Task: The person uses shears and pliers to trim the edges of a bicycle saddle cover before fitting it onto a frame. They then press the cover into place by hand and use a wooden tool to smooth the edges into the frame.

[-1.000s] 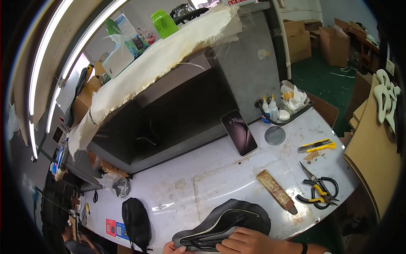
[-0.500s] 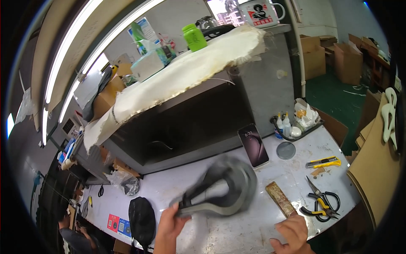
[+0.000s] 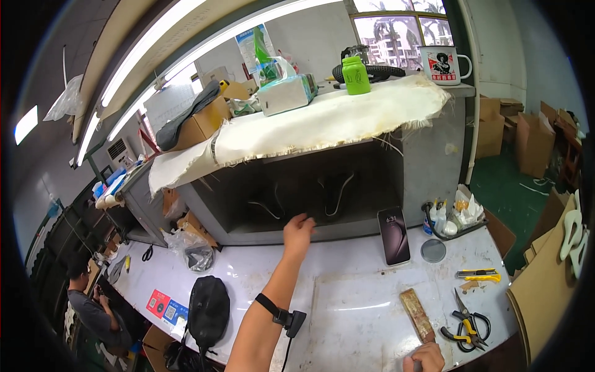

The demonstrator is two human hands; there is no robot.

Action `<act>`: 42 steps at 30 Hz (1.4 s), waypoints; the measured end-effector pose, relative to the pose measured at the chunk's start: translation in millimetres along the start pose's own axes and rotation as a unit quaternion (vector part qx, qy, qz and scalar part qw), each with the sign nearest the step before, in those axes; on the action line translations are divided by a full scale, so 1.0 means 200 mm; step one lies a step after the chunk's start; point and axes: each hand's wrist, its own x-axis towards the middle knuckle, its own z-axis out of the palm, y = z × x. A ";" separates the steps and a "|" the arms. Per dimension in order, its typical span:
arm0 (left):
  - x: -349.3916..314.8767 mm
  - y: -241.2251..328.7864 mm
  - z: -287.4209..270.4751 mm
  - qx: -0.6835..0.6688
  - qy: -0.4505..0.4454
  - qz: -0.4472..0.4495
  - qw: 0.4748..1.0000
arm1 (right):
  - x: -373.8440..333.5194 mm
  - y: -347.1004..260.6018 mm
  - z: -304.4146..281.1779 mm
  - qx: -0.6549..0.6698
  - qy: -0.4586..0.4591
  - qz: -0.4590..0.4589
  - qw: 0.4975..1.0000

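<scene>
My left hand [image 3: 299, 232] reaches to the front lip of a dark, open-fronted grey box [image 3: 427, 167]. Its fingers are loosely bent and somewhat apart, and I see nothing in them. Inside, near that hand, lie dim black pieces with pale curved edges [image 3: 338, 197]; their full shapes are lost in the dark. At the lower edge my right hand [image 3: 427, 358] has its fingers curled in, with a small grey bit showing beside them that I cannot name. Just beyond it lies a worn, stained wooden bar [image 3: 416, 313] on the white table [image 3: 353, 335].
To the right lie pliers [image 3: 457, 336], black-handled scissors [image 3: 474, 322] and a yellow cutter [image 3: 478, 274]. A phone [image 3: 394, 239] leans by the box, near a round grey lid [image 3: 433, 250] and a tray of bottles [image 3: 455, 229]. A black pouch [image 3: 208, 311] sits left. Another person [image 3: 93, 304] is far left.
The dark grey looped piece has left my left hand, which moved up and away to the box. My right hand shifted down and its fingers curled in. The view has swung too.
</scene>
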 end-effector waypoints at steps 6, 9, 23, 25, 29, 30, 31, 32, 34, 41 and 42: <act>0.13 -0.15 -0.27 0.395 0.259 0.265 0.841 | 0.01 -0.01 -0.01 0.018 -0.029 0.020 0.999; 0.15 -0.15 -0.41 0.437 0.255 0.285 0.814 | 0.01 -0.02 0.00 0.009 -0.026 0.031 0.999; -0.08 -0.09 -0.49 0.409 0.074 0.562 0.716 | 0.02 -0.02 0.02 -0.005 -0.037 0.045 0.998; -0.20 -0.07 -0.51 0.391 0.053 0.559 0.730 | 0.01 -0.03 0.03 -0.005 -0.039 0.050 0.998; -0.57 0.28 -0.53 0.344 0.055 0.575 0.740 | 0.02 -0.02 0.04 -0.006 -0.046 0.054 0.997; -0.68 0.41 -0.53 0.335 0.068 0.578 0.741 | 0.02 -0.01 0.04 -0.003 -0.047 0.044 0.998; -0.79 0.56 -0.53 0.340 0.066 0.573 0.743 | 0.01 0.00 0.05 -0.005 -0.063 0.058 0.996; -0.88 0.69 -0.53 0.343 0.064 0.566 0.747 | 0.00 0.00 0.04 -0.011 -0.072 0.064 0.995; -1.07 0.88 -0.54 0.327 0.041 0.518 0.789 | -0.01 -0.02 0.03 -0.023 -0.063 0.086 0.994; -1.22 0.83 -0.44 0.205 -0.301 0.142 0.921 | -0.08 0.06 0.06 0.091 -0.055 0.242 0.965; -1.21 0.74 -0.41 0.188 -0.344 0.100 0.915 | -0.10 0.08 0.08 0.128 -0.047 0.282 0.949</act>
